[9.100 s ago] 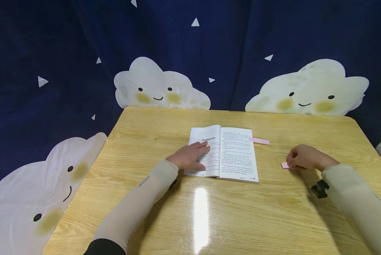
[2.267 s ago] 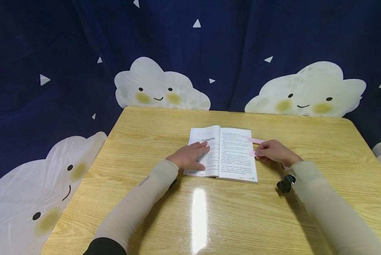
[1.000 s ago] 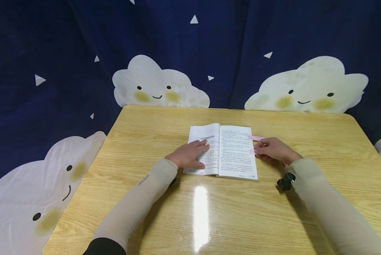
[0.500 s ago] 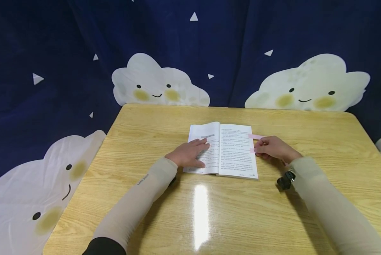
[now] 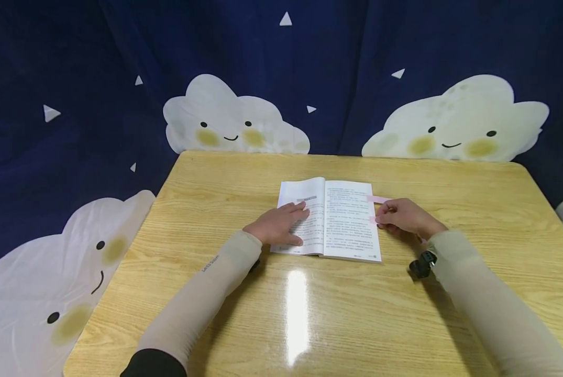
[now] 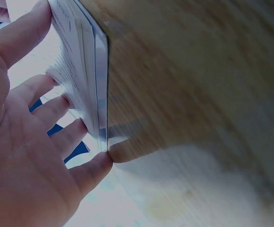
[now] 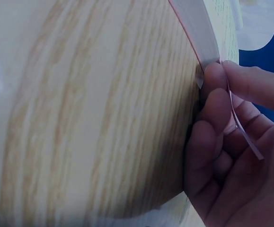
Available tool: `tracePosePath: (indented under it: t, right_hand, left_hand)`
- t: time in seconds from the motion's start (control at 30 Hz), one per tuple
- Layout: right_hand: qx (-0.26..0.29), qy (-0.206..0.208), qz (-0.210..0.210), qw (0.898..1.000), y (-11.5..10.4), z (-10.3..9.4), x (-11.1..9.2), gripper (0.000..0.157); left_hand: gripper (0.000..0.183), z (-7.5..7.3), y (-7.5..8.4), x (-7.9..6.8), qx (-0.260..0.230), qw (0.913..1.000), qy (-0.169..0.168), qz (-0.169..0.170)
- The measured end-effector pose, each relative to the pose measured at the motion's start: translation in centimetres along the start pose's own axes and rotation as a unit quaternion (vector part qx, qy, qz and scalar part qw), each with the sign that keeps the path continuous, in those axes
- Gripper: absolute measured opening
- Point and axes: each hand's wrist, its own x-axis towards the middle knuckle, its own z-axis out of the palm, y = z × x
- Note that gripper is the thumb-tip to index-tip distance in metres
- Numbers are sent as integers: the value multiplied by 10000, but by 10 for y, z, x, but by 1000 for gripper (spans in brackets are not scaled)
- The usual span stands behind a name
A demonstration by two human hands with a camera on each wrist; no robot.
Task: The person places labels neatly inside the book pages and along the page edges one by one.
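Note:
An open book (image 5: 349, 220) lies on the wooden table, printed pages up. My left hand (image 5: 276, 225) rests on its left page with fingers spread; in the left wrist view the little finger of this hand (image 6: 37, 142) meets the book's edge. At the right page's outer edge, my right hand (image 5: 406, 217) pinches a pink paper strip (image 5: 373, 220), its tip overlapping the page. The right wrist view shows the strip (image 7: 245, 137) between thumb and finger, its tail running across the palm. Just above, another pink paper strip (image 5: 377, 199) sticks out from the page, partly behind the hand.
The wooden table (image 5: 234, 178) extends around the book, with a bright light reflection in front. Behind it hangs a dark blue curtain (image 5: 338, 63) with white clouds and triangles. A small black device (image 5: 422, 265) sits at the right wrist.
Since the earliest frame, my right hand has moved left from the table to the book's edge with the pink paper strip. Over the last second both hands stay put; the view tilts slightly.

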Motion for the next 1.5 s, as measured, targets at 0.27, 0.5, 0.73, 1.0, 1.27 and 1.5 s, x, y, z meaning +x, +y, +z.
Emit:
tracePosePath:
  t: [0.27, 0.5, 0.73, 1.0, 1.27, 1.5]
  right_hand:
    - [-25, 77, 90, 9999, -2, -1, -1, 32]
    - [-271, -9, 404, 9988, -6, -1, 0, 38]
    - [-784, -89, 360, 9962, -12, -5, 2, 34]
    - [-1325, 225, 160, 9908, -14, -4, 5, 34]
    - [-2664, 1312, -1179, 9476, -7, 9, -27, 20]
    - [-3339, 1768, -2183, 8998, -11, 21, -41, 28]
  left_hand:
    - [83, -2, 0, -1, -85, 9999, 17, 66]
    - [83, -2, 1, 0, -47, 9999, 9, 117]
    - [82, -1, 1, 0, -12, 9999, 21, 144]
    - [81, 0, -1, -1, -113, 9999, -13, 69]
    - [81, 1, 1, 3, -94, 9998, -93, 162]
    - [81, 1, 1, -1, -76, 10000, -36, 1]
